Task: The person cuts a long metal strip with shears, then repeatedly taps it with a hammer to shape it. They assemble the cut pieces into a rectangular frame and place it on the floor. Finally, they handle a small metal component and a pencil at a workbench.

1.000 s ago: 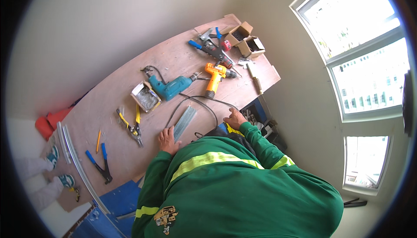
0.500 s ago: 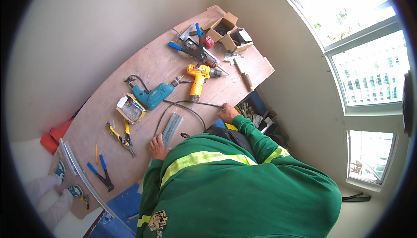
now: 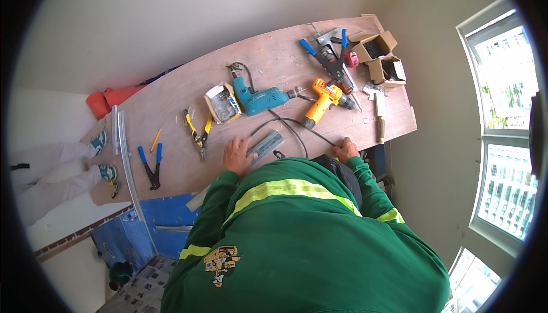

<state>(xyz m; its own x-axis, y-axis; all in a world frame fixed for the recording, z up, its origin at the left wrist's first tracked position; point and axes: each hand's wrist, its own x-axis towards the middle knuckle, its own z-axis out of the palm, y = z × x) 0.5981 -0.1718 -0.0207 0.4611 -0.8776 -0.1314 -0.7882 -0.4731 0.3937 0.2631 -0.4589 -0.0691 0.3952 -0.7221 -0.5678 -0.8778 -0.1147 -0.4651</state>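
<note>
My left hand [image 3: 237, 156] rests on the wooden tabletop [image 3: 171, 167] with its fingers apart, at the left end of a short grey metal channel piece [image 3: 265, 146]. My right hand [image 3: 346, 150] lies at the near edge of the tabletop, fingers loosely stretched and holding nothing that I can see. A black cable [image 3: 319, 136] ends close to its fingertips. Farther in lie a teal corded drill [image 3: 265, 101] and a yellow cordless drill [image 3: 322, 104]. Left of them is an opened small box [image 3: 222, 103], with yellow-handled snips [image 3: 197, 132] nearer me.
Blue-handled pliers-like tool [image 3: 150, 167] and a pencil [image 3: 155, 140] lie leftward, near long metal strips [image 3: 128, 159]. A caulking gun [image 3: 337, 62], cardboard boxes [image 3: 388, 70] and a wooden-handled scraper-like tool [image 3: 381, 119] are at the right. Another person's legs [image 3: 63, 167] show far left.
The view has swung, so the table sits farther right and flatter. My left hand has spread its fingers and shifted at the metal piece's end. My right hand stays at the table edge.
</note>
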